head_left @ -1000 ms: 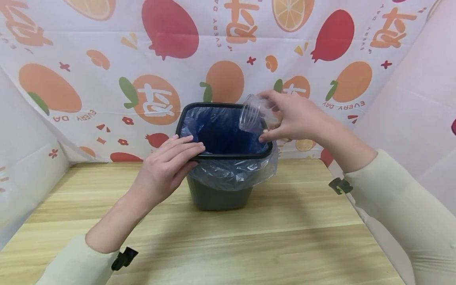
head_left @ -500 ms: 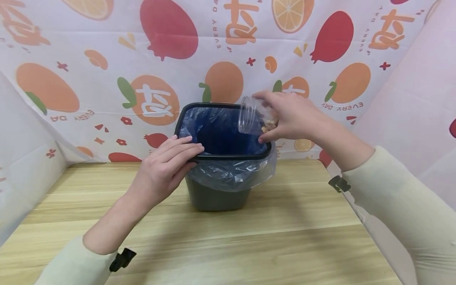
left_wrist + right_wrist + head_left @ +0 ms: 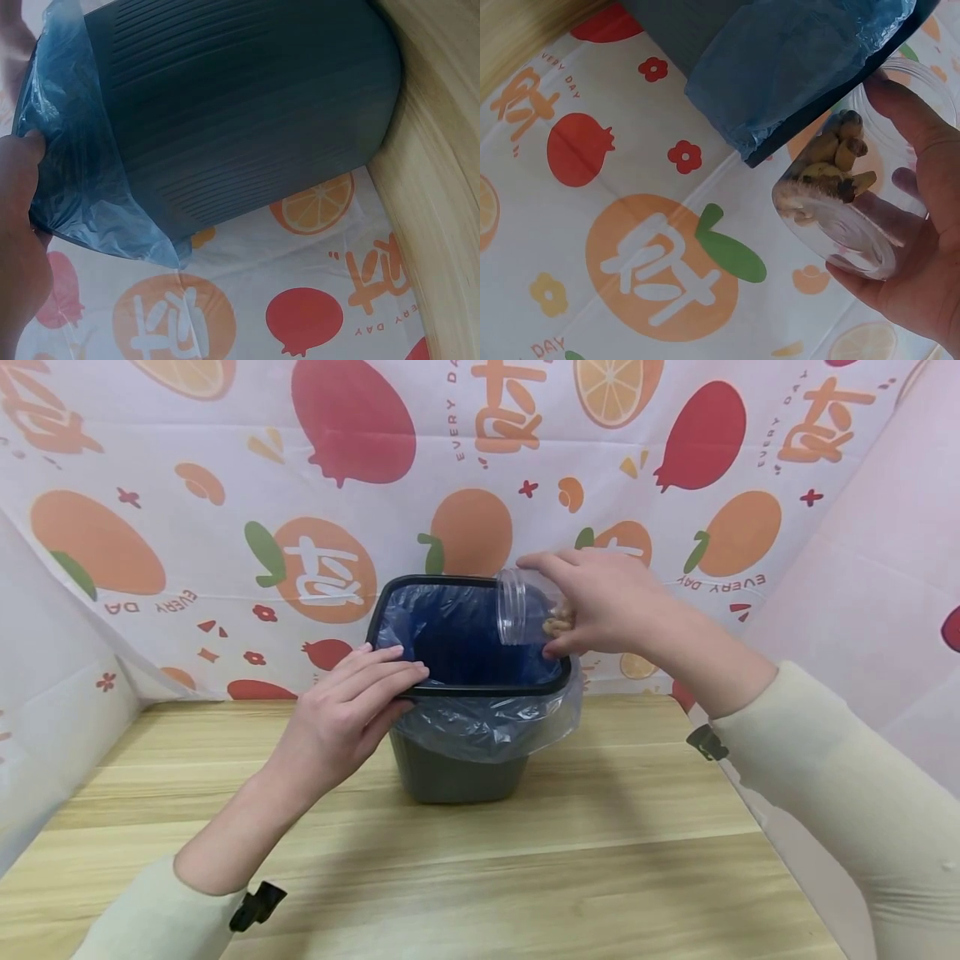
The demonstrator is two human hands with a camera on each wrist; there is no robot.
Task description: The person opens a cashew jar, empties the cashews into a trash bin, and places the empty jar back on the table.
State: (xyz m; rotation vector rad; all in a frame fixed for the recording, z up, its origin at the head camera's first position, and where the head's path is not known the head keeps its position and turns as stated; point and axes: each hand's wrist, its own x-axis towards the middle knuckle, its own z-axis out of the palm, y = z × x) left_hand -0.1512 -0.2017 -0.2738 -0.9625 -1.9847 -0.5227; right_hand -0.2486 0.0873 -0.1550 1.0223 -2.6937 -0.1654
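A dark grey trash bin (image 3: 461,777) stands on the table, lined with a thin translucent bag (image 3: 487,731) folded out over its black rim. My left hand (image 3: 341,714) grips the near left corner of the rim, fingers over the top and thumb against the bag outside. A clear plastic jar (image 3: 525,610) lies tipped on its side in my right hand (image 3: 607,606), its threaded mouth facing left over the bin's opening. Small yellowish-brown chunks with dark ends (image 3: 832,161) sit inside the jar, towards its bottom. The depth of the bin is dark.
The bin rests on a light wood-grain table (image 3: 480,877). Close behind it hangs a white cloth with fruit prints (image 3: 322,568), and pale cloth sides (image 3: 862,635) close off left and right.
My right hand has turned the jar closer to level and shifted it slightly left over the bin. The chunks in it show more plainly. My left hand keeps its place on the rim.
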